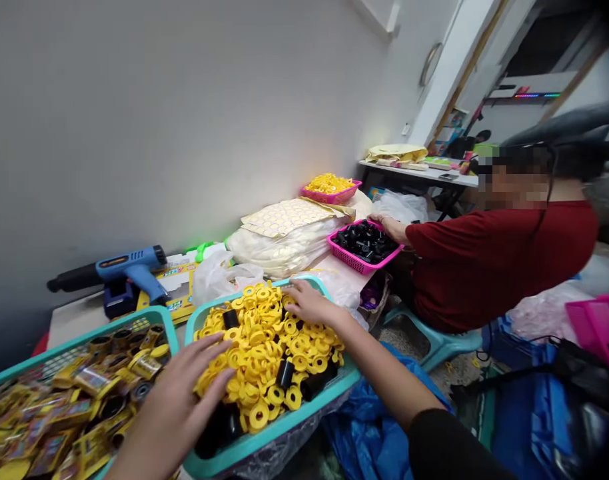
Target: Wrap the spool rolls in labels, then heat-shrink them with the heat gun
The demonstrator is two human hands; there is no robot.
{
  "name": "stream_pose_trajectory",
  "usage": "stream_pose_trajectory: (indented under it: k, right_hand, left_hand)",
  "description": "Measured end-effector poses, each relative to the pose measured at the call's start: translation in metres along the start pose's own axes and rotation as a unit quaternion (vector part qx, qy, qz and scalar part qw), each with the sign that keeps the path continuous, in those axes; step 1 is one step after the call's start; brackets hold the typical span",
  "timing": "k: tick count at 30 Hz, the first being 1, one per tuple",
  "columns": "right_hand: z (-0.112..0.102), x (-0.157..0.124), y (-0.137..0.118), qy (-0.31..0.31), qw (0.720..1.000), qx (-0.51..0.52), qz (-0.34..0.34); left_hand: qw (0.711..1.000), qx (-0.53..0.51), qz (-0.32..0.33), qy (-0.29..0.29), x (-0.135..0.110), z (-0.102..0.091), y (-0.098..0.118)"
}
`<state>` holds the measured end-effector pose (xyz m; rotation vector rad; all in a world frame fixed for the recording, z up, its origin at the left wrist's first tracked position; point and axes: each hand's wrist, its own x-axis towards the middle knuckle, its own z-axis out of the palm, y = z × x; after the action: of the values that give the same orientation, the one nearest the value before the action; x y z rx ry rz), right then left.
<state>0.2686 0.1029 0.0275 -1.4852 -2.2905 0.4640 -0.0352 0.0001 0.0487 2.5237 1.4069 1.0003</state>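
A teal basket (304, 420) in front of me is heaped with yellow plastic rings (264, 347) and a few black cylinders (284, 373). My left hand (182, 393) reaches over the basket's near left corner, fingers stretched out and spread, touching the rings. My right hand (309, 303) lies on the rings at the basket's far edge, fingers extended and flat. Neither hand holds anything that I can see.
A second teal basket (159, 317) at left holds gold-wrapped pieces. A blue heat gun (129, 270) lies by the wall. A person in a red top (484, 267) sits at right, a hand on a pink tray of black parts (364, 243). Blue bags lie on the floor.
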Motion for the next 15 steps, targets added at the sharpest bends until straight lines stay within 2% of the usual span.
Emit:
stream_pose_trajectory:
  k: [2,4,7,9,12,15]
  right_hand:
    - [0.005,-0.018,0.004,-0.053,0.998,-0.011,-0.025]
    - [0.008,-0.042,0.000,-0.091,0.995,-0.017,-0.046]
    - [0.004,-0.070,-0.011,-0.124,0.989,-0.017,-0.083]
    - [-0.002,-0.078,-0.014,-0.128,0.985,-0.004,-0.112]
    - [-0.013,-0.078,-0.009,-0.107,0.982,0.038,-0.153]
    - [-0.023,-0.074,0.000,-0.095,0.978,0.083,-0.168]
  left_hand:
    - [0.995,0.020,0.086,-0.046,0.032,0.026,0.025]
    - [0.987,0.027,0.138,-0.080,0.068,0.052,0.039]
    - [0.972,0.051,0.175,-0.145,0.118,0.094,0.042]
    - [0.957,0.059,0.197,-0.203,0.141,0.119,0.037]
    - [0.936,0.047,0.227,-0.264,0.150,0.139,0.025]
    - [0.933,0.042,0.230,-0.272,0.139,0.127,0.016]
